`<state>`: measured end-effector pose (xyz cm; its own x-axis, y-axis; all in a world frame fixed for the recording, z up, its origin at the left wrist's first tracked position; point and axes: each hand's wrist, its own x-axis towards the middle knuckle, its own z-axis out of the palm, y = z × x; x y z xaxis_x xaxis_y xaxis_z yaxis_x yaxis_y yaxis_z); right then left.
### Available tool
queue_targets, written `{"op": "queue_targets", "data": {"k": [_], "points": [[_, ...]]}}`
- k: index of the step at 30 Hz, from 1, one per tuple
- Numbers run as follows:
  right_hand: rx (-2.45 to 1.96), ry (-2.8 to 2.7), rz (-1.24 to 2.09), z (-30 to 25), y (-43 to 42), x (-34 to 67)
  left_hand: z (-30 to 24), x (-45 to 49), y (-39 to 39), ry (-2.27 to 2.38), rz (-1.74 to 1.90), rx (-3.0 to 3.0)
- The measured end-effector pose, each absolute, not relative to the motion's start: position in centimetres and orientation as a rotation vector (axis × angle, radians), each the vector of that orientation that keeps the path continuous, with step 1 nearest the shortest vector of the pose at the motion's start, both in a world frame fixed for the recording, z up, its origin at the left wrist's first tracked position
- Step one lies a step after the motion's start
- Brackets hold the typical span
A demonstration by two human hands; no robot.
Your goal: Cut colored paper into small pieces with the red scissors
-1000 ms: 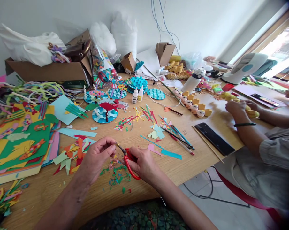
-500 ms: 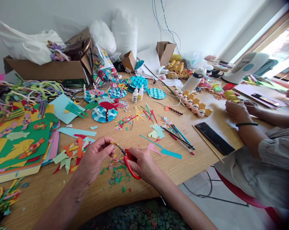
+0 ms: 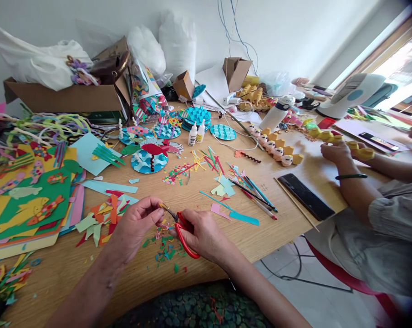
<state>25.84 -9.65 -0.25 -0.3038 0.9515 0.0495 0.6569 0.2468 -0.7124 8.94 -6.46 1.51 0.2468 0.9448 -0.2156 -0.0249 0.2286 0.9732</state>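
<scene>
My right hand (image 3: 207, 234) is closed round the handles of red-handled scissors (image 3: 186, 244), their blades pointing up and to the left. At the blade tips, my left hand (image 3: 140, 222) pinches a tiny scrap of yellow paper (image 3: 163, 205), mostly hidden by the fingers. Below both hands lie small green, pink and red paper snippets (image 3: 166, 250). Left of my left hand is a pile of orange, red and pale green offcuts (image 3: 99, 218). Beyond the hands stands a round blue base with a red paper fish (image 3: 151, 151).
Coloured paper sheets with cut-out fish (image 3: 31, 205) cover the table's left side. Pencils (image 3: 256, 193), a wooden stick (image 3: 294, 202) and a phone (image 3: 306, 197) lie to the right. Two glue bottles (image 3: 192, 135) stand mid-table. A co-worker's hands (image 3: 338, 152) hold a yellow egg-carton strip (image 3: 354, 148).
My hands and the scissors stay almost in place, with only a slight shift at the blades. The co-worker's yellow egg-carton strip has turned and now shows at greater length.
</scene>
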Motion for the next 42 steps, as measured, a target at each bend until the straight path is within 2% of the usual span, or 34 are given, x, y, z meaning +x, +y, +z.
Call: {"op": "queue_targets", "data": {"k": [42], "points": [[-1.421,-2.041,0.822,-1.1,-9.75,25.9,1.53,8.85,-6.69,1.146,0.941,1.081]]}}
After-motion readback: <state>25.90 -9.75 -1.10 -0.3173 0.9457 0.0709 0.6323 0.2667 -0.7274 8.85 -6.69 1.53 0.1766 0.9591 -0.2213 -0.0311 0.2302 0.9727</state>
